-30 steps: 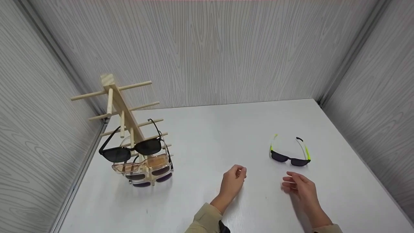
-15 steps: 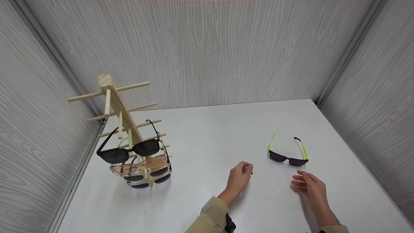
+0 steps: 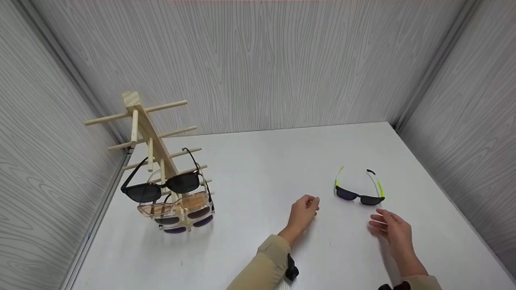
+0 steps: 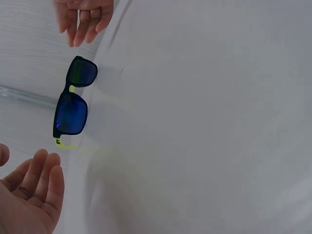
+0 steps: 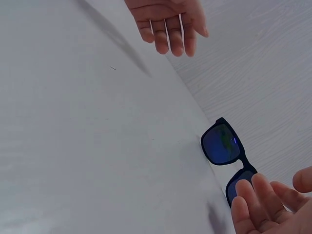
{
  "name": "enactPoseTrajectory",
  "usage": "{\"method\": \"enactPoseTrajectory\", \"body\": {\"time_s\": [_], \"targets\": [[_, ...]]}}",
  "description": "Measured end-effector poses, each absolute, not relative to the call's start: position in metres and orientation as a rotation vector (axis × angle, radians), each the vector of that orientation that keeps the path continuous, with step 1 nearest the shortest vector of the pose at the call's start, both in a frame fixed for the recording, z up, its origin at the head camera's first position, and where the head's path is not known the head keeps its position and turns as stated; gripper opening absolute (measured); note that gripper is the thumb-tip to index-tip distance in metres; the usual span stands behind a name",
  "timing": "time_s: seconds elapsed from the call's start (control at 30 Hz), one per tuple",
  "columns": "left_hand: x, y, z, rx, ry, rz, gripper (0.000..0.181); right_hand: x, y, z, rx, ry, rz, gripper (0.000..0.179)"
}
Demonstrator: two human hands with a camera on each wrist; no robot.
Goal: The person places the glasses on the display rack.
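Note:
A pair of sunglasses [image 3: 358,196] with dark lenses and neon-yellow temples lies unfolded on the white table, lenses toward me. My left hand [image 3: 303,213] is to the left of them and slightly nearer, fingers relaxed and holding nothing. Just in front of the right lens is my right hand [image 3: 393,230], its fingers loosely extended and empty. In the left wrist view the sunglasses [image 4: 73,105] stand between my left hand [image 4: 34,195] and my right hand [image 4: 85,19]. The right wrist view has my right fingers [image 5: 263,195] overlapping one lens.
A wooden display rack [image 3: 149,129] with pegs stands at the left. On its lower pegs hang black sunglasses [image 3: 145,192], an orange-tinted pair [image 3: 193,200] and other dark-lensed pairs below. Wood-grain panels [image 3: 258,64] enclose the table [image 3: 258,169] at the back and both sides.
Both hands have moved rightward over the table, the left hand coming closer to the neon-yellow sunglasses. The sunglasses and rack stay put; the head view has shifted slightly.

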State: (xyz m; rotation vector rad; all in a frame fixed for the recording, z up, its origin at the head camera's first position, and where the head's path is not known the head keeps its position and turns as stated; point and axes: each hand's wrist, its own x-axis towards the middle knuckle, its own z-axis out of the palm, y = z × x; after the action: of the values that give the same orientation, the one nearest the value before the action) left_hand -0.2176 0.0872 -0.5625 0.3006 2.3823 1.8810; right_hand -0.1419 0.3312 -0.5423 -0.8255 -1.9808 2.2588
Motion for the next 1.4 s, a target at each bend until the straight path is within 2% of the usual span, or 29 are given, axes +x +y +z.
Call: {"method": "enactPoseTrajectory", "body": {"time_s": [0.6,0.9,1.13,1.4], "targets": [[-0.245,0.127,-0.549,0.278,2.464,1.656,0.022,-0.156,0.345,-0.54,-0.977,-2.018,2.137,0.055],[-0.252,0.138,-0.552,0.032,2.188,1.749,0.021,-0.175,0.365,-0.574,-0.988,-1.857,2.224,0.052],[-0.257,0.144,-0.556,-0.069,2.115,1.809,0.022,-0.173,0.347,-0.548,-1.004,-1.942,2.207,0.055],[-0.258,0.152,-0.556,-0.083,2.09,1.803,0.028,-0.18,0.347,-0.548,-1.049,-1.974,2.192,0.06]]}}
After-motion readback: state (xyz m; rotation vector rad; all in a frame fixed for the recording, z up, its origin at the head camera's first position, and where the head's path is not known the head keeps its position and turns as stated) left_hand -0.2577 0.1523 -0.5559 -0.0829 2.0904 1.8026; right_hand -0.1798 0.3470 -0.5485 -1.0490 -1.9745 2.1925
